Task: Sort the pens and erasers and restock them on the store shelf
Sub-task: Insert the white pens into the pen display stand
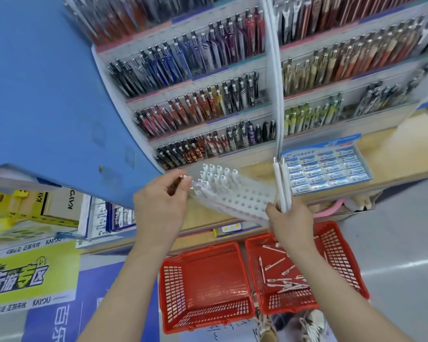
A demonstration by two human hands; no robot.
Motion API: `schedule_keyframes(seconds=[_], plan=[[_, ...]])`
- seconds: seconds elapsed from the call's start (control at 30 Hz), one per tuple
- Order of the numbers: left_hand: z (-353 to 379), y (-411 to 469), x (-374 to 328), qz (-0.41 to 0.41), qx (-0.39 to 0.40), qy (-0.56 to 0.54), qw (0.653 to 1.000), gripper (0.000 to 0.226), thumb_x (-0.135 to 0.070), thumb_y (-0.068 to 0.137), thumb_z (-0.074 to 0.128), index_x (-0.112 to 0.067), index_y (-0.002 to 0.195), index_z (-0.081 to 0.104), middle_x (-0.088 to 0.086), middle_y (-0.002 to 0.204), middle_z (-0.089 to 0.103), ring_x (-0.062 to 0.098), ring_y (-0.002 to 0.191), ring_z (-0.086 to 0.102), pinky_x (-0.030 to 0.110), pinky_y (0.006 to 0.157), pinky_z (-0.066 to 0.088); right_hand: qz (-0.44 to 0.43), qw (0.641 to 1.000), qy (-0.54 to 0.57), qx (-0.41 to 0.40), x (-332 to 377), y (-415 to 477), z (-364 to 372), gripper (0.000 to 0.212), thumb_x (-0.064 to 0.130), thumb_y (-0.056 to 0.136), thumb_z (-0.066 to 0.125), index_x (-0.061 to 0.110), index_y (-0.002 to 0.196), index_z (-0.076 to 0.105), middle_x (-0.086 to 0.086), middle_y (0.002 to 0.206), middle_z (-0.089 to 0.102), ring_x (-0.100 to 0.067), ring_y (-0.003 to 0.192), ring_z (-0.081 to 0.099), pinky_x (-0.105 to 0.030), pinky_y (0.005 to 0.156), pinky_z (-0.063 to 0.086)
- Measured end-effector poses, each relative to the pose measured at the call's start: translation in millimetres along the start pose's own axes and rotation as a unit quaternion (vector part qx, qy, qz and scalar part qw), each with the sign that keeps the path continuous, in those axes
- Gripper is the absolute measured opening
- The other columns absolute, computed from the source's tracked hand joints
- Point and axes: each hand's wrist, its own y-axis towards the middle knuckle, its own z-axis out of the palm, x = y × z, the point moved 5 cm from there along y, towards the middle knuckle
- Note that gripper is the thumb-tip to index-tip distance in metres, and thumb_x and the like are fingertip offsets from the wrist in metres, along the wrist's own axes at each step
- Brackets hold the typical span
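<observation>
A white pen rack (242,197) full of round holes lies tilted on the wooden shelf, with several white pens (216,178) standing in its far-left holes. My left hand (161,203) pinches one white pen (183,179) at the rack's left end. My right hand (288,222) grips a bundle of white pens (281,183) upright at the rack's right edge. Below, the right red basket (344,255) holds several loose white pens (282,275). The left red basket (203,290) has nothing in it. A box of Pilot erasers (324,169) sits on the shelf at the right.
Tiered displays of coloured pens (208,99) fill the back of the shelf. A blue panel (47,95) hangs over the left side. Yellow boxes (13,208) and packaged goods (109,218) lie lower left. My shoes (311,324) stand on the floor by the baskets.
</observation>
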Motion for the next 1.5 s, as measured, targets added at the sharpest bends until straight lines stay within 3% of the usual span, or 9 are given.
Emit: schedule_keyframes(seconds=[0.1,0.23,0.47,0.73,0.83,1.0,1.17,1.33,1.5], plan=[[8.3,3.5,2.3,0.030,0.016,0.034,0.999,0.004,-0.026,0.085,0.067,-0.025,0.085,0.071,-0.002,0.073,0.069,0.019,0.072,0.065,0.041,0.073,0.053,0.024,0.999,0.037,0.020,-5.1,-23.7,4.1,0.022,0.024,0.084,0.067,0.012,0.073,0.053,-0.008,0.052,0.060,-0.020,0.043,0.062,-0.031,0.045,0.049],[20.2,6.7,1.9,0.043,0.029,0.061,0.997,0.008,-0.024,0.084,0.069,-0.020,0.090,0.073,-0.001,0.073,0.069,0.019,0.071,0.063,0.040,0.073,0.053,0.033,0.996,0.076,0.035,-4.4,-40.3,7.0,0.024,0.026,0.085,0.068,0.011,0.073,0.053,-0.010,0.051,0.060,-0.013,0.038,0.058,-0.019,0.038,0.040],[40.3,12.2,4.1,0.054,0.060,0.113,0.990,0.011,-0.026,0.085,0.067,-0.018,0.090,0.072,0.001,0.073,0.070,0.020,0.071,0.064,0.039,0.072,0.054,0.002,0.997,0.064,0.045,2.9,-38.1,1.3,0.027,0.026,0.085,0.067,0.014,0.068,0.049,-0.013,0.052,0.060,-0.006,0.035,0.053,-0.017,0.037,0.038],[46.1,14.1,-1.7,0.082,0.071,0.169,0.980,0.015,-0.028,0.091,0.059,-0.016,0.097,0.066,0.006,0.073,0.069,0.026,0.070,0.064,0.040,0.065,0.052,-0.019,0.997,0.054,0.047,4.0,-35.3,-1.0,0.030,0.023,0.085,0.067,0.027,0.065,0.045,-0.002,0.049,0.057,-0.008,0.038,0.057,-0.014,0.039,0.038],[45.7,11.4,-5.0,0.095,0.074,0.192,0.974,0.012,-0.026,0.091,0.059,-0.016,0.095,0.066,0.006,0.072,0.069,0.027,0.070,0.063,0.039,0.064,0.051,-0.025,0.997,0.046,0.052,3.4,-34.5,-1.4,0.028,0.025,0.085,0.067,0.028,0.067,0.045,-0.001,0.050,0.057,-0.009,0.040,0.058,-0.018,0.040,0.041],[37.8,9.7,-4.9,0.123,0.046,0.215,0.968,0.013,-0.025,0.090,0.062,-0.015,0.096,0.067,0.007,0.072,0.069,0.027,0.068,0.063,0.040,0.063,0.051,-0.035,0.998,0.021,0.049,0.9,-31.4,-1.0,0.028,0.030,0.084,0.067,0.029,0.068,0.045,-0.006,0.055,0.060,-0.023,0.050,0.062,-0.038,0.049,0.050],[49.5,6.1,7.1,0.101,0.075,0.203,0.971,0.014,-0.028,0.088,0.064,-0.016,0.093,0.070,0.003,0.073,0.068,0.021,0.069,0.062,0.037,0.065,0.051,-0.035,0.997,0.038,0.063,2.9,-30.6,-1.0,0.028,0.027,0.085,0.067,0.028,0.068,0.046,-0.004,0.053,0.058,-0.015,0.042,0.060,-0.030,0.043,0.048],[55.0,6.5,13.4,0.117,0.079,0.226,0.964,0.015,-0.026,0.087,0.065,-0.015,0.092,0.072,0.004,0.077,0.065,0.022,0.073,0.059,0.035,0.066,0.049,-0.032,0.995,0.047,0.079,-0.1,-25.0,0.3,0.030,0.031,0.085,0.067,0.033,0.066,0.043,-0.015,0.059,0.057,-0.030,0.048,0.053,-0.039,0.046,0.046],[58.5,12.3,12.2,0.113,0.085,0.298,0.944,0.020,-0.027,0.090,0.060,-0.012,0.094,0.073,0.006,0.084,0.059,0.027,0.089,0.055,0.037,0.073,0.046,-0.038,0.996,0.049,0.056,-0.4,-15.4,-1.7,0.035,0.026,0.085,0.068,0.023,0.062,0.041,-0.001,0.053,0.045,-0.016,0.047,0.039,-0.019,0.043,0.032]])
